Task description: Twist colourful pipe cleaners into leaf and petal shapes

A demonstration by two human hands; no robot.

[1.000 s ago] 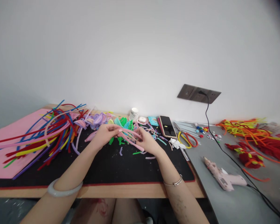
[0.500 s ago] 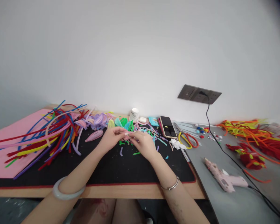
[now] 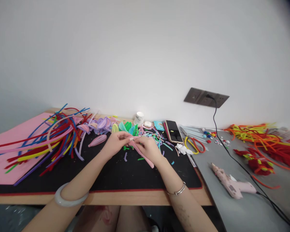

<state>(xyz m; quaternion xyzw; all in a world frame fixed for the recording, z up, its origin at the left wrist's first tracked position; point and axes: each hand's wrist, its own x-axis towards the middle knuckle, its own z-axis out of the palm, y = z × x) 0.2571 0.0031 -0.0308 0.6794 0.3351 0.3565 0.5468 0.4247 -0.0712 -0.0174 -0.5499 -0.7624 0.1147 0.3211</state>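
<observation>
Between my two hands is a pink pipe cleaner [image 3: 144,157], its loose part slanting down to the right over the black mat [image 3: 106,178]. My left hand [image 3: 117,143] pinches it at the bend with thumb and fingers. My right hand [image 3: 149,149] is closed on it just beside, the fingertips of both hands nearly touching. My fingers hide the upper part of the pipe cleaner. Left of my left hand lies a pink looped petal shape [image 3: 97,140]. Short cut pieces [image 3: 168,147] of pipe cleaner are scattered behind and right of my right hand.
Long coloured pipe cleaners [image 3: 60,138] lie on pink paper [image 3: 4,141] at left. Behind stand a paper cup [image 3: 139,118] and purple flower shapes [image 3: 103,125]. To the right are a phone [image 3: 174,131], scissors [image 3: 194,145] and a corded glue gun [image 3: 233,185].
A length of the pink pipe cleaner now hangs down to the right below my right hand, where it did not show before. Both hands stay in nearly the same place.
</observation>
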